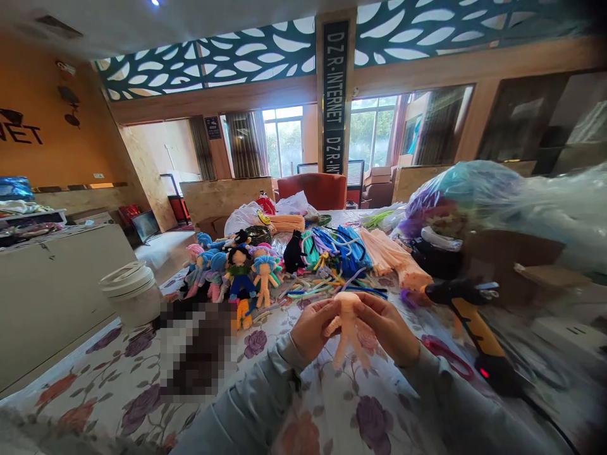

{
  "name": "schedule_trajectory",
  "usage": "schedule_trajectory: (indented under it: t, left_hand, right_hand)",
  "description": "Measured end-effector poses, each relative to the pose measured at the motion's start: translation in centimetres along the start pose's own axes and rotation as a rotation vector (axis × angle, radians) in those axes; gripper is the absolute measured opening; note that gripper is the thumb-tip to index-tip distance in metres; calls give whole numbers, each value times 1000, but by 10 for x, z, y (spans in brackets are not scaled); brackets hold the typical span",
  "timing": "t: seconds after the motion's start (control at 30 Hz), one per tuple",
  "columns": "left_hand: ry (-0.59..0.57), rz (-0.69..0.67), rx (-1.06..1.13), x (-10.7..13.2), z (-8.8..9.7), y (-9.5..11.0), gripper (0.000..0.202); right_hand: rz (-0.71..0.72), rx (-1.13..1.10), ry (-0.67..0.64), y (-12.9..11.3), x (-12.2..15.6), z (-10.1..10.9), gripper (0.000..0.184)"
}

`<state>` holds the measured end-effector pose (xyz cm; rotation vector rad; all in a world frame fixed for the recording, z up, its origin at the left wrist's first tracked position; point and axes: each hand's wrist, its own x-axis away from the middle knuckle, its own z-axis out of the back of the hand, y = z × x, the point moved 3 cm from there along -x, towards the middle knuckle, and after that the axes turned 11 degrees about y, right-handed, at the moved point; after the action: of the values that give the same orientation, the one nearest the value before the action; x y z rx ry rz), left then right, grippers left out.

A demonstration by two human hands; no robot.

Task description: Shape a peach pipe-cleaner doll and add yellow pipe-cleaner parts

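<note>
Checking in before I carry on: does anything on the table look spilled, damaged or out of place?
Nothing looks damaged. Loose pipe cleaners lie scattered beyond the peach doll held by the left hand and right hand. The glue gun lies beside them.

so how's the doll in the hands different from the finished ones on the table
The doll in the hands is plain peach, with no hair or clothes; the finished dolls have blue or dark hair and coloured outfits. It is held up by both hands; they lie in a group on the tablecloth. Both look fuzzy.

doll (348,325) between both hands | glue gun (467,309) right | finished dolls (237,272) behind-left — bucket (130,291) far left
</note>
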<state>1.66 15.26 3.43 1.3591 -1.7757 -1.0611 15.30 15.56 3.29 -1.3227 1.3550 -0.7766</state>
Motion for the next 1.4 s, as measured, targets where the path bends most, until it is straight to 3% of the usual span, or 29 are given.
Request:
schedule_trajectory:
  t: [0.3,0.6,0.97,1.1,1.4]
  left_hand:
    - [40,8,-20,4,-2,2,39]
    - [-20,40,19,2,-1,-3,37]
    - [33,21,-11,4,-1,-1,45]
    - [-5,29,-9,6,-2,-1,45]
    - [-65,33,-48,7,-6,-6,42]
  right_hand:
    - [-9,1,1,-1,2,-1,43]
    - [8,42,6,0,2,0,40]
    - [33,118,-1,4,3,1,48]
    - [23,109,-17,1,4,-1,47]
    - [-48,-26,80,9,0,6,50]
